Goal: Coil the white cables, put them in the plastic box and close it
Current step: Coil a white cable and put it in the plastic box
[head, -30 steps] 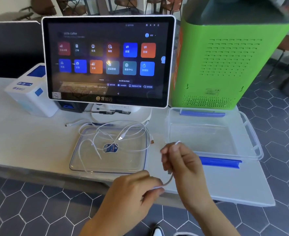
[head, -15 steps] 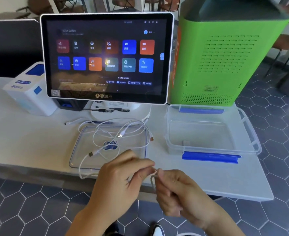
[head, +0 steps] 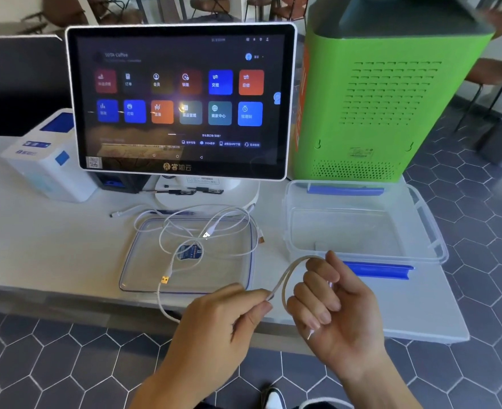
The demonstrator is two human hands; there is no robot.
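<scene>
A white cable (head: 285,276) runs in a loop around the curled fingers of my right hand (head: 335,308), in front of the table's near edge. My left hand (head: 220,326) pinches the same cable just left of the loop. The cable's slack drops over the table edge to an orange-tipped plug (head: 164,279). More white cables (head: 214,228) lie tangled on the clear box lid (head: 143,278), which lies flat on the table. The clear plastic box (head: 421,231) with blue clips stands open to the right of the lid.
A white-framed touchscreen terminal (head: 182,98) stands behind the lid. A tall green machine (head: 376,93) rises behind the box. A white and blue device (head: 46,160) sits at the left. The white table (head: 37,246) ends near my hands over hexagon floor tiles.
My right hand has lifted and turned palm-up, with a loop of cable now around its fingers. My left hand has drawn the cable taut, dragging the orange plug toward the lid's near edge.
</scene>
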